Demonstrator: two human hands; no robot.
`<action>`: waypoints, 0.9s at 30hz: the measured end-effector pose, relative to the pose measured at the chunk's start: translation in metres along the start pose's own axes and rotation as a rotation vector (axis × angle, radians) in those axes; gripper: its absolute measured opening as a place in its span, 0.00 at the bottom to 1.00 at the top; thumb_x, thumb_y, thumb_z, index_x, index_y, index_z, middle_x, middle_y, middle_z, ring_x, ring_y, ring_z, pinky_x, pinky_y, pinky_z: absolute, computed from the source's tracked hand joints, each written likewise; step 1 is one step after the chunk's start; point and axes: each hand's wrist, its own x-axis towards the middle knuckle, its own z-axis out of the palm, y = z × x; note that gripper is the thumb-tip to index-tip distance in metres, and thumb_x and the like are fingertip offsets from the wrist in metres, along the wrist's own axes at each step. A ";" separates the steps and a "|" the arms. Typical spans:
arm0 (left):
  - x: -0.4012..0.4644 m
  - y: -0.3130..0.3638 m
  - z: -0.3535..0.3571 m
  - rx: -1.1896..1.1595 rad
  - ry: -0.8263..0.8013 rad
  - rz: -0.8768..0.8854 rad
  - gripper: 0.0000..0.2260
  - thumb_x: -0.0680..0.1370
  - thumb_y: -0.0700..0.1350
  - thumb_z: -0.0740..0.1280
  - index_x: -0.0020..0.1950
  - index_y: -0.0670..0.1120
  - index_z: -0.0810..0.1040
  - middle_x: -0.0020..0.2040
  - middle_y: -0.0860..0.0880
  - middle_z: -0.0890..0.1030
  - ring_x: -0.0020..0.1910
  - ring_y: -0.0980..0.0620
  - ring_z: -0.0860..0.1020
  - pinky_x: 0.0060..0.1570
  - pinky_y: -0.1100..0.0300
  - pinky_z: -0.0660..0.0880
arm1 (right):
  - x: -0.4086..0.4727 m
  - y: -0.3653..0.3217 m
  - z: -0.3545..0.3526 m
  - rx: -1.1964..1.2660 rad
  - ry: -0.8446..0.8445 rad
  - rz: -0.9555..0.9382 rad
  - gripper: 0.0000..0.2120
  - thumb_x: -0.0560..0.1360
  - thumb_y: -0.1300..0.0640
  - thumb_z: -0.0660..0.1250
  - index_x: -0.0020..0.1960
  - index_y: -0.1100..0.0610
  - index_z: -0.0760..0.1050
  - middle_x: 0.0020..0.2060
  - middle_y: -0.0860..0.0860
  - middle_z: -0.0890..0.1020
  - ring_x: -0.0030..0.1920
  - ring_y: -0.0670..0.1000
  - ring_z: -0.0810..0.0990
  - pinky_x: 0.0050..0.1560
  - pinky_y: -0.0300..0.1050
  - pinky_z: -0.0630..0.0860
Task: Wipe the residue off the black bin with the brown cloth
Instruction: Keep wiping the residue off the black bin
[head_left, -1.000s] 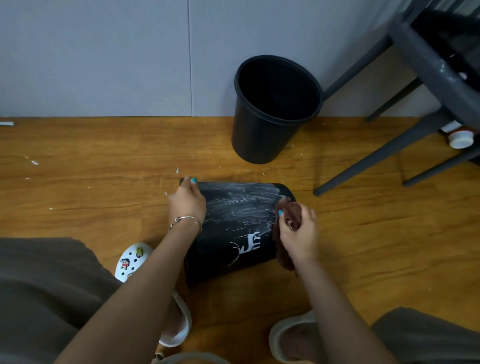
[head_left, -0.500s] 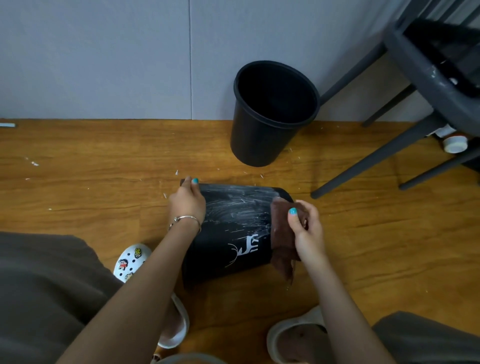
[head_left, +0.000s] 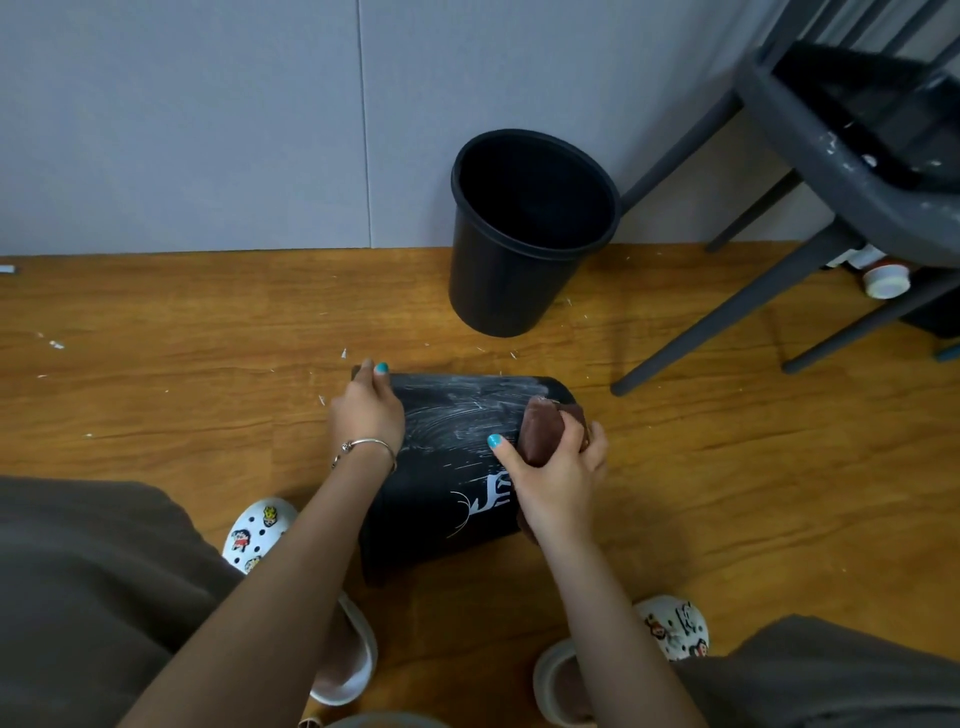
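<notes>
A black bin with a white deer print lies on its side on the wooden floor between my feet. White smeared residue covers its upper half. My left hand grips the bin's far left edge and steadies it. My right hand holds the bunched brown cloth pressed against the bin's right side, near the far end. Part of the cloth hangs hidden under my wrist.
A second black bin stands upright against the grey wall just beyond. A dark grey chair fills the upper right, one leg reaching the floor close to the lying bin. White flecks scatter over the floor.
My right hand has carried the cloth up the bin's right side toward the far end and bunched it tighter. My left hand has kept its hold.
</notes>
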 end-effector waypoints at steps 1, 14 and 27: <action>0.000 0.000 0.000 0.002 -0.001 0.001 0.19 0.84 0.49 0.51 0.74 0.47 0.66 0.61 0.38 0.77 0.60 0.38 0.74 0.55 0.53 0.70 | 0.003 0.000 0.001 0.015 0.021 0.015 0.39 0.68 0.36 0.72 0.72 0.50 0.61 0.74 0.51 0.51 0.71 0.60 0.55 0.62 0.58 0.72; 0.009 -0.004 0.004 -0.025 -0.036 -0.024 0.19 0.83 0.50 0.51 0.74 0.49 0.66 0.56 0.40 0.79 0.51 0.39 0.78 0.49 0.52 0.75 | 0.026 0.041 0.001 0.104 0.156 -0.053 0.21 0.76 0.45 0.66 0.66 0.53 0.73 0.64 0.53 0.67 0.64 0.57 0.67 0.59 0.51 0.72; 0.003 -0.004 0.008 -0.054 -0.016 -0.034 0.19 0.83 0.49 0.52 0.74 0.49 0.66 0.57 0.41 0.78 0.50 0.44 0.75 0.46 0.57 0.67 | 0.010 0.011 0.012 0.046 0.245 -0.035 0.15 0.77 0.52 0.67 0.56 0.62 0.77 0.55 0.54 0.74 0.49 0.50 0.74 0.44 0.40 0.70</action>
